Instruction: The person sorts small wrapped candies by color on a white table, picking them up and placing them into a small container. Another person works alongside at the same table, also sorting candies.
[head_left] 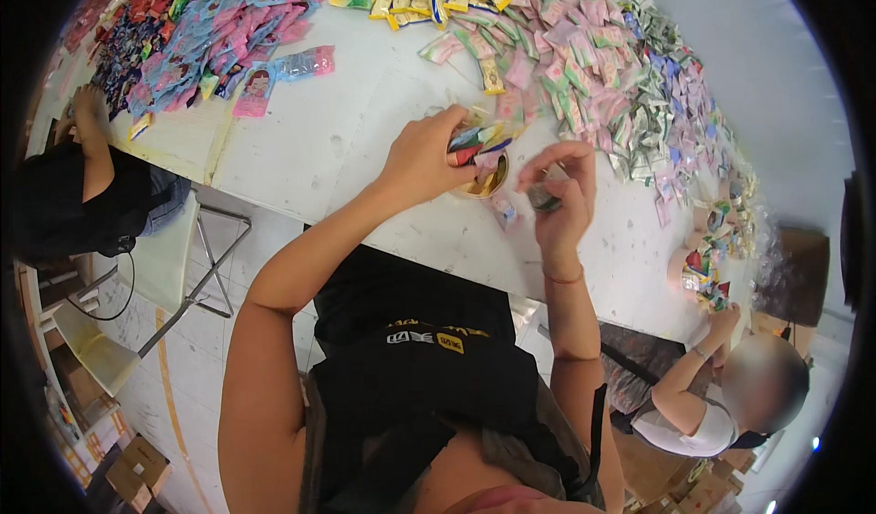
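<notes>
My left hand [427, 156] is closed around a clear bag [479, 145] stuffed with several small coloured sachets, held just above the white table [310, 140]. My right hand [558, 199] pinches a small dark-and-clear packet [544, 197] right beside the bag's mouth. A pink sachet [502, 209] lies on the table under the two hands. A thin red band circles my right wrist.
Heaps of small pink, green, yellow and blue sachets [584, 49] cover the far table. A person in black [82, 186] sits at the left end by a white folding chair [173, 259]. Another seated person [730, 386] handles packets at right. Cardboard boxes [137, 464] stand on the floor.
</notes>
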The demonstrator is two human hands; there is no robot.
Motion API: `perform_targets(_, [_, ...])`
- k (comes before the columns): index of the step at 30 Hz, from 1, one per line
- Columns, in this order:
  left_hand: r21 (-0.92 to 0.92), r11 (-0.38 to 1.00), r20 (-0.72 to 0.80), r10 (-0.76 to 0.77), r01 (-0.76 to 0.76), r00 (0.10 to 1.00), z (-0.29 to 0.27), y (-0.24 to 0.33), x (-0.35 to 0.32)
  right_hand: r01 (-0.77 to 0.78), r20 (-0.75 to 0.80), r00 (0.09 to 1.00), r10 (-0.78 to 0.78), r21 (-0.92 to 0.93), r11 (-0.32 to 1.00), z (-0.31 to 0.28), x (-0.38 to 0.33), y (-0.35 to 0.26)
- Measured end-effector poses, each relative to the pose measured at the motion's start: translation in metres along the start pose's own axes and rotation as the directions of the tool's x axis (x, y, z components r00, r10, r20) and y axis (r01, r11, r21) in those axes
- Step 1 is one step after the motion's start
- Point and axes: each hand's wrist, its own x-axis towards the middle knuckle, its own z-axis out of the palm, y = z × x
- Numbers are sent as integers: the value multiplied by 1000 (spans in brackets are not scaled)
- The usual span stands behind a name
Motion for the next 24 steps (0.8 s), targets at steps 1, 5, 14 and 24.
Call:
perform_targets(1, [5, 1000, 3, 4, -4, 1000, 1, 1, 1, 52, 78, 996, -49, -37, 998, 6, 2, 12])
perform_targets(5, [-13, 989, -29, 147, -147, 989, 3, -10, 11, 674, 516, 732, -444, -642, 366, 28, 26, 27])
perform_targets(14, [-289, 957, 175, 81, -28, 981, -14, -21, 5, 594, 475, 795, -378, -737, 323, -21, 17, 18])
perform_targets(24, [-424, 904, 510, 188, 56, 839, -32, -19, 0, 661, 636, 747, -195, -678, 321, 29, 35, -12])
